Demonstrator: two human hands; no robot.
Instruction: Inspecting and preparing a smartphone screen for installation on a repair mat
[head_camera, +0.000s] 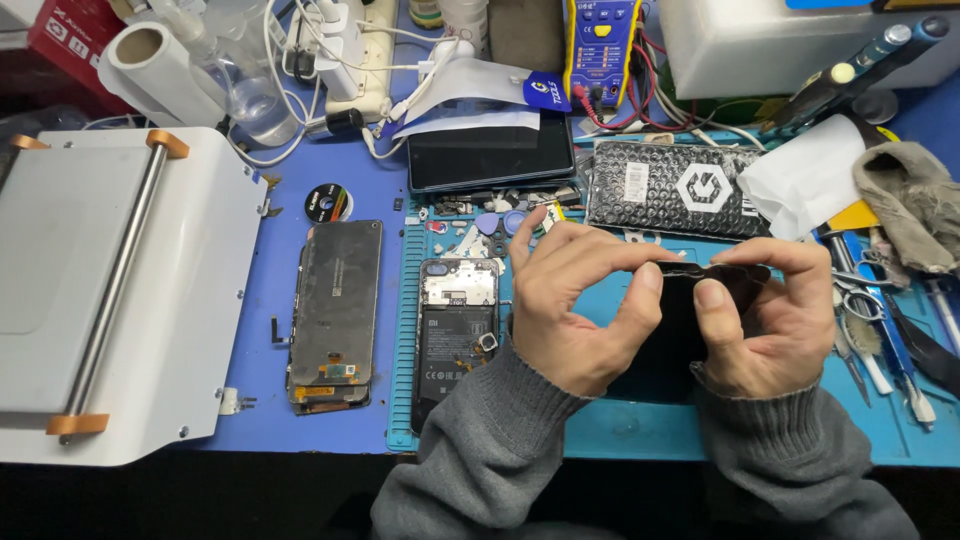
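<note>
Hands (575, 310) (775, 320) on black panel (675, 325) edge, mid-mat (640, 425)

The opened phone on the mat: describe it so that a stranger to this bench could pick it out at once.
Start at the teal work mat under both hands. At its left edge, beside the left hand, lies the opened phone, back cover off, upright and lengthwise. Unlike the detached screen assembly on the blue surface to its left, it shows a black battery and a silvery top section.

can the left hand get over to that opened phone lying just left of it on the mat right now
Probably not freely: the left hand is gripping the black panel together with the right hand. The opened phone lies uncovered beside its wrist, so nothing else blocks it.
</note>
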